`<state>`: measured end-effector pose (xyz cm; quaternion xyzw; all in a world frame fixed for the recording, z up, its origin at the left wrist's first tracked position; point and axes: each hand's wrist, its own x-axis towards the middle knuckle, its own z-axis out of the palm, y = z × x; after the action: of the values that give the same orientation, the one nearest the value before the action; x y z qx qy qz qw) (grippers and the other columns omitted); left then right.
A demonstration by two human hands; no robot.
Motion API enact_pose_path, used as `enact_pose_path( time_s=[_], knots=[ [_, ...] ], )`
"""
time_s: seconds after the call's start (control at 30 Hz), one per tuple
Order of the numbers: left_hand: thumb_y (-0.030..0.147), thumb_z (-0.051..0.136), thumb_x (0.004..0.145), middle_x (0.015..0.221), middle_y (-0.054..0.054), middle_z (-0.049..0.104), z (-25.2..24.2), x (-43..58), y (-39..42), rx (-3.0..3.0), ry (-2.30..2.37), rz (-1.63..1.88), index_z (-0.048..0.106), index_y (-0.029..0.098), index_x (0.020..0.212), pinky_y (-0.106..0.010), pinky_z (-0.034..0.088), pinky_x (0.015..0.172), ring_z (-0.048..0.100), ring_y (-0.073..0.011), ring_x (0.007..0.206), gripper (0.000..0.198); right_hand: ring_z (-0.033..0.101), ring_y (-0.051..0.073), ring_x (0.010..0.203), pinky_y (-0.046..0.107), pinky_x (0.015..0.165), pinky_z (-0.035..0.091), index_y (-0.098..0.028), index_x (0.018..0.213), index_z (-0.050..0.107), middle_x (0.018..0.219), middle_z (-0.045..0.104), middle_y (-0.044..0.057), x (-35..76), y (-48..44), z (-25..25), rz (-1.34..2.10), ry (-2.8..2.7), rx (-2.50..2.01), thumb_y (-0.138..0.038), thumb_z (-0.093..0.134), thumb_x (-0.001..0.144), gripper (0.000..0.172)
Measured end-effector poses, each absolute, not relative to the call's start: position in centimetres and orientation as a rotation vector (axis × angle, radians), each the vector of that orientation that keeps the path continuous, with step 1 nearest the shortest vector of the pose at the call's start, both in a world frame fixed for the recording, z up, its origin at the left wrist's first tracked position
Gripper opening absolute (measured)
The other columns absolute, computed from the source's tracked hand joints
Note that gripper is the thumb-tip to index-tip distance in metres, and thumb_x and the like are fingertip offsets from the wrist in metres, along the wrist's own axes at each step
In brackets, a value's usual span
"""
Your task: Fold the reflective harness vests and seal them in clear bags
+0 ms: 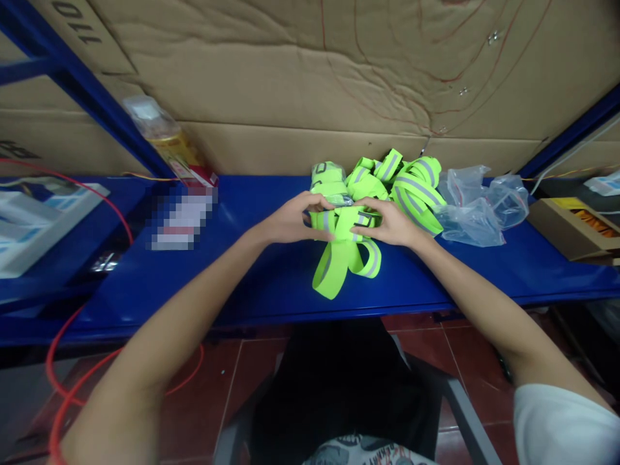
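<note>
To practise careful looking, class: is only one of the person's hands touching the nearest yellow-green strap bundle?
No, the left hand and right hand both touch the bundle.

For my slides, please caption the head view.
Left hand and right hand hold a bundled neon-yellow, grey-striped fabric strap at a flat blue table.
</note>
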<state>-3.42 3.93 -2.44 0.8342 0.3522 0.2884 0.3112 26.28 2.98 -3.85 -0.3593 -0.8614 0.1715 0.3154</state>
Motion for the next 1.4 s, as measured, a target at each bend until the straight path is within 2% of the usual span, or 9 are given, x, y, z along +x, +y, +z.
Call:
enact_pose_path(
  time_s=[0.13, 0.23, 0.43, 0.6, 0.77, 0.97, 1.17, 1.33, 1.4],
  knots=[
    [0.053, 0.092, 0.076, 0.114, -0.01, 0.075, -2.6, -3.6, 4.7, 1.972, 0.835, 0.801, 0.07, 0.017, 0.106, -0.024, 0.053, 0.064, 0.071, -0.016, 0.087, 0.052, 0.067, 0.036, 0.123, 0.051, 0.102, 0.054, -0.025, 0.133, 0.061, 0.134, 0.068, 0.012, 26.0, 2.4, -3.8, 0.339, -2.35, -0.883, -0.031, 0.073, 0.094, 0.042],
    [0.046, 0.093, 0.075, 0.114, -0.01, 0.079, -2.8, -3.2, 4.3, 1.994, 0.865, 0.853, 0.068, 0.018, 0.11, -0.022, 0.049, 0.059, 0.074, -0.0183, 0.088, 0.051, 0.062, 0.036, 0.123, 0.053, 0.102, 0.054, -0.025, 0.135, 0.054, 0.135, 0.06, 0.014, 25.2, 1.5, -4.0, 0.311, -2.347, -0.977, -0.024, 0.066, 0.095, 0.042],
    [0.033, 0.083, 0.083, 0.114, -0.005, 0.085, -2.9, -2.6, 3.4, 2.311, 1.047, 0.946, 0.084, 0.023, 0.119, -0.032, 0.06, 0.085, 0.078, -0.0243, 0.104, 0.038, 0.058, 0.036, 0.123, 0.053, 0.101, 0.052, -0.024, 0.128, 0.059, 0.126, 0.064, 0.012, 24.3, 1.2, -4.3, 0.416, -2.137, -1.146, -0.028, 0.079, 0.082, 0.051],
    [0.034, 0.085, 0.079, 0.111, -0.006, 0.086, -3.4, -3.0, 4.1, 2.282, 1.152, 1.016, 0.087, 0.022, 0.114, -0.037, 0.061, 0.094, 0.08, -0.0269, 0.103, 0.037, 0.067, 0.028, 0.091, 0.048, 0.086, 0.058, -0.026, 0.118, 0.071, 0.096, 0.067, 0.004, 24.8, 1.8, -3.1, 0.692, -1.807, -1.276, -0.051, 0.088, 0.077, 0.051],
    [0.032, 0.084, 0.078, 0.11, -0.007, 0.086, -3.6, -3.4, 4.6, 2.29, 1.178, 1.038, 0.087, 0.02, 0.113, -0.037, 0.061, 0.096, 0.081, -0.0257, 0.101, 0.036, 0.07, 0.02, 0.072, 0.043, 0.073, 0.066, -0.024, 0.101, 0.065, 0.081, 0.066, 0.0, 24.9, 1.7, -1.9, 1.177, -1.441, -1.245, -0.039, 0.078, 0.082, 0.028],
    [0.035, 0.086, 0.077, 0.111, -0.008, 0.086, -3.5, -3.6, 4.8, 2.253, 1.124, 1.041, 0.088, 0.02, 0.112, -0.039, 0.062, 0.098, 0.081, -0.0268, 0.103, 0.038, 0.076, 0.022, 0.07, 0.043, 0.074, 0.067, -0.023, 0.109, 0.064, 0.079, 0.079, 0.001, 26.2, 2.7, -3.0, 1.358, -1.672, -1.123, -0.035, 0.1, 0.06, 0.062],
    [0.031, 0.087, 0.078, 0.108, -0.005, 0.087, -3.1, -3.3, 4.1, 2.296, 1.14, 0.99, 0.089, 0.024, 0.113, -0.038, 0.062, 0.095, 0.081, -0.0265, 0.1, 0.036, 0.068, 0.02, 0.059, 0.034, 0.056, 0.052, -0.025, 0.099, 0.059, 0.074, 0.075, -0.001, 25.5, 2.7, -3.9, 1.078, -1.751, -1.146, -0.055, 0.104, 0.053, 0.07],
    [0.028, 0.086, 0.08, 0.11, -0.004, 0.086, -2.8, -3.2, 3.7, 2.372, 1.008, 0.95, 0.089, 0.028, 0.112, -0.037, 0.061, 0.094, 0.081, -0.0255, 0.101, 0.032, 0.064, 0.021, 0.062, 0.035, 0.06, 0.05, -0.025, 0.111, 0.063, 0.072, 0.068, -0.003, 25.2, 1.9, -3.5, 0.582, -1.952, -1.243, -0.054, 0.097, 0.068, 0.062],
    [0.025, 0.085, 0.08, 0.112, -0.004, 0.086, -2.9, -3.2, 3.7, 2.423, 0.936, 0.927, 0.088, 0.028, 0.112, -0.036, 0.06, 0.093, 0.08, -0.0253, 0.102, 0.033, 0.067, 0.026, 0.074, 0.038, 0.066, 0.052, -0.025, 0.12, 0.066, 0.085, 0.071, 0.001, 25.5, 1.9, -3.5, 0.33, -2.031, -1.325, -0.048, 0.097, 0.069, 0.064]
  ],
)
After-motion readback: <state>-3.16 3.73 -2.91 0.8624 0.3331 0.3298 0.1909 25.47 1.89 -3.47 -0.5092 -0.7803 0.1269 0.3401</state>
